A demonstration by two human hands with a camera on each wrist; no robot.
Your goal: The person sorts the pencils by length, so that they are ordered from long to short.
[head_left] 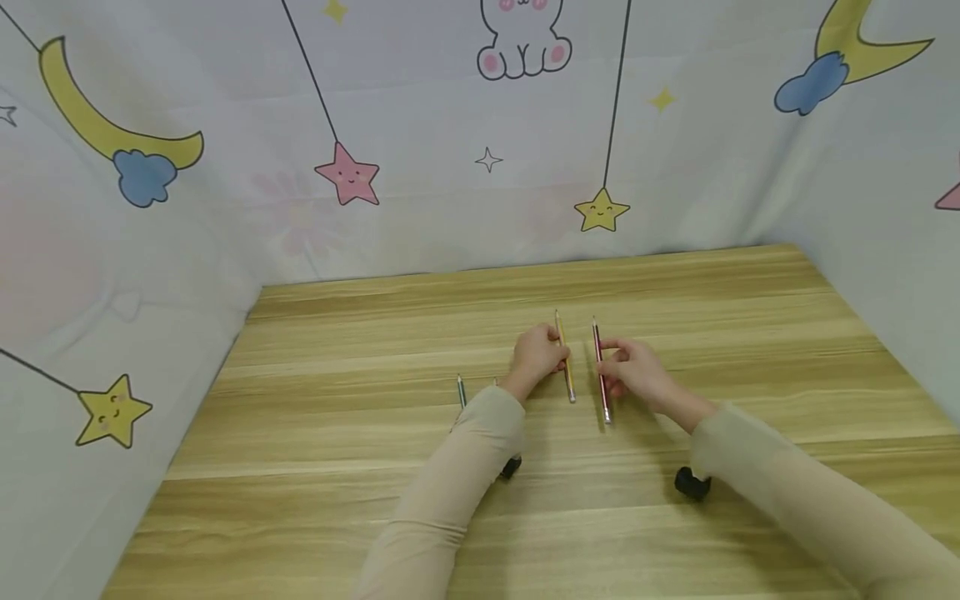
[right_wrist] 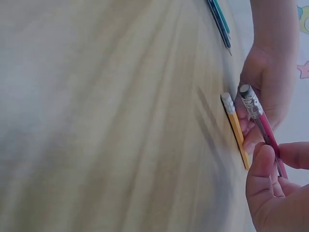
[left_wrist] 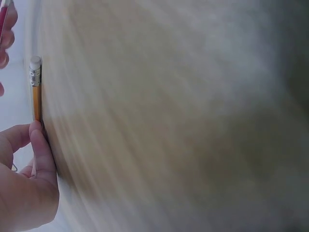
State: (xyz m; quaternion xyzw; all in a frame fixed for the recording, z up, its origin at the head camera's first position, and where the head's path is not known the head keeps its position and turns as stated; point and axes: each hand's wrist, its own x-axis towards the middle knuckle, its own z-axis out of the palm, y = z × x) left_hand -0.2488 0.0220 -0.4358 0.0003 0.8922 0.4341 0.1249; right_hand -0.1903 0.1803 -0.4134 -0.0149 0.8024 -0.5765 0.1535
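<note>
The person's left hand (head_left: 537,354) pinches the yellow pencil (head_left: 569,382) against the tabletop (head_left: 750,333), while the right hand (head_left: 637,369), just to its right, grasps the red pencil (head_left: 602,387) between thumb and fingers; these mid-shaft holds probably keep both steady and nearly parallel. A green pencil (head_left: 461,390) lies left, partly behind the left sleeve (head_left: 487,417). Wood leaves room rightward, and the far edge stands apart from both tips.

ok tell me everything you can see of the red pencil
The red pencil is slim and straight, its red barrel showing a dark stripe, with a silvery, metal-looking ferrule and a pale eraser at the near end. Its pointed tip faces the back of the table. The right hand pinches it; it appears raised off the table, right of the yellow pencil.
</note>
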